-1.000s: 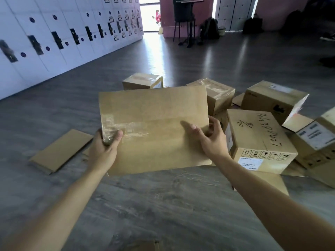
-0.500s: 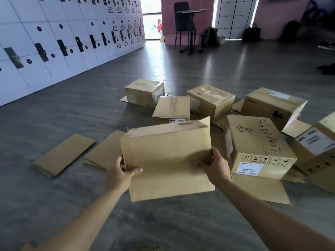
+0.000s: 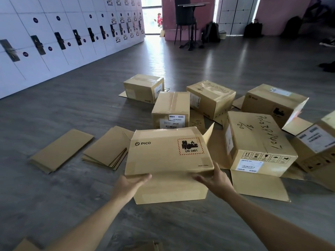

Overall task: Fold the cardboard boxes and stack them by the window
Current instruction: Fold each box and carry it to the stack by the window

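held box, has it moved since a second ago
Yes. The held box has dropped and tipped away, uncovering the labelled box behind it; both hands hold it.

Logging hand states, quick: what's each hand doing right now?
Left hand: holds the PICO box at its near left edge.
Right hand: holds the same box at its near right edge.
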`<state>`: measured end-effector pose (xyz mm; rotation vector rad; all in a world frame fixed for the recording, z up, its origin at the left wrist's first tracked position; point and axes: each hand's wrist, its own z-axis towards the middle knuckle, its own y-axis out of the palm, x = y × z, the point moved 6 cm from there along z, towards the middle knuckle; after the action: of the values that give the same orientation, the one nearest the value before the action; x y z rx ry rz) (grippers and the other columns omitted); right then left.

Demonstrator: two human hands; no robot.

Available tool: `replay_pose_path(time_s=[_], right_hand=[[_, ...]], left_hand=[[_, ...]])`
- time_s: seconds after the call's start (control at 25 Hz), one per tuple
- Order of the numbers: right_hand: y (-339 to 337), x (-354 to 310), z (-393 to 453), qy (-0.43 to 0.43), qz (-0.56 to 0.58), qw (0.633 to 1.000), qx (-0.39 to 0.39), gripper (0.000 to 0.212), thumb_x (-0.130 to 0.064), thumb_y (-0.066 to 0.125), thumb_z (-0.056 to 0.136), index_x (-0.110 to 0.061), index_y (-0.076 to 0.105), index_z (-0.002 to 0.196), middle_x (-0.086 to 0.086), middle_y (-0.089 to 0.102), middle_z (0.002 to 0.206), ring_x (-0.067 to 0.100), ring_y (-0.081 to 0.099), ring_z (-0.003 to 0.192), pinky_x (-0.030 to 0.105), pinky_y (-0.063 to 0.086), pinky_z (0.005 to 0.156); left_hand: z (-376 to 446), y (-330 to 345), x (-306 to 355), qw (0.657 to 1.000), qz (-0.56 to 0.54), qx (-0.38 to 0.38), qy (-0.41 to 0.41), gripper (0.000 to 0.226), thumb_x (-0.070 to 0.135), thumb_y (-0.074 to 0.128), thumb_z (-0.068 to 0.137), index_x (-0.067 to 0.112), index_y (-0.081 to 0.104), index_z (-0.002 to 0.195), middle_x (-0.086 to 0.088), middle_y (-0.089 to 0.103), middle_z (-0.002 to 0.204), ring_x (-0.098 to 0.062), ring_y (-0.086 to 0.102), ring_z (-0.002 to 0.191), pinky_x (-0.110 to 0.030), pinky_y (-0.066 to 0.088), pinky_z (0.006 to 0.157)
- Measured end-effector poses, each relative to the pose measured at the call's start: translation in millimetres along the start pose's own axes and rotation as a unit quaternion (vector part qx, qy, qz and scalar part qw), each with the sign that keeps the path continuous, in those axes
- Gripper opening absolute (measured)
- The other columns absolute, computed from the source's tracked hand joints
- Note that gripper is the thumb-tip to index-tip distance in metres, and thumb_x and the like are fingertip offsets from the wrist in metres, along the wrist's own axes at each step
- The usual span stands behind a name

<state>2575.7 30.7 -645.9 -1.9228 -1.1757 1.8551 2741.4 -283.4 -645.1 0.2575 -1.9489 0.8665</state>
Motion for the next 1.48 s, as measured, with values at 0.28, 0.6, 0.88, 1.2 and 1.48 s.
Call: replay_pose_path(time_s=[0.28,0.6,0.88,1.2,1.48], right_hand=[[-19.4,-41.1,40.9,0.106,0.149,0.983,0.017,0.107,-0.081,0.056,0.077,-0.019,0.021,0.157,0.008,0.044,0.151,0.031,0.048,0.133,0.047,0.043,0.103],[-32.3,-40.4,44.9,0.092,0.153,0.983,0.043,0.081,-0.064,0.074,0.076,-0.016,0.052,0.137,0.002,0.064,0.121,0.023,0.061,0.110,0.043,0.056,0.090],[-53.6,-62.8,48.2,0.001,0.157,0.985,0.070,0.082,-0.042,0.092,0.062,-0.019,0.053,0.130,-0.009,0.063,0.110,0.014,0.060,0.101,0.030,0.054,0.077],[-4.6,-13.2,27.3,-0.004,0.048,0.993,0.106,0.081,-0.028,0.096,0.060,-0.018,0.047,0.124,-0.004,0.063,0.107,0.021,0.062,0.097,0.031,0.050,0.076],[52.9,57.1,10.5,0.074,0.071,0.995,0.016,0.094,-0.018,0.091,0.067,-0.021,0.037,0.144,-0.001,0.057,0.126,0.022,0.057,0.116,0.035,0.046,0.088]], left_hand=[[25.8,-15.5,56.3,0.999,-0.049,-0.022,-0.004,0.115,0.095,0.046,0.062,0.019,0.043,0.149,-0.003,0.051,0.147,-0.026,0.046,0.134,-0.042,0.037,0.102],[19.9,-9.3,75.1,0.998,-0.006,0.019,0.056,0.088,0.067,0.069,0.079,0.030,0.033,0.150,0.010,0.052,0.138,-0.019,0.054,0.121,-0.035,0.044,0.094],[29.7,-30.6,106.6,0.991,0.010,0.068,0.113,0.092,0.030,0.091,0.069,0.022,0.037,0.143,0.009,0.052,0.123,-0.012,0.055,0.103,-0.031,0.044,0.088],[20.4,-2.5,38.0,0.995,0.067,0.063,0.045,0.030,0.022,0.075,0.088,0.021,0.052,0.108,-0.001,0.067,0.109,-0.024,0.063,0.099,-0.038,0.051,0.083],[19.1,25.4,-51.3,0.992,0.103,-0.057,-0.054,0.048,0.047,0.050,0.102,0.016,0.053,0.138,-0.003,0.060,0.137,-0.027,0.059,0.118,-0.036,0.044,0.093]])
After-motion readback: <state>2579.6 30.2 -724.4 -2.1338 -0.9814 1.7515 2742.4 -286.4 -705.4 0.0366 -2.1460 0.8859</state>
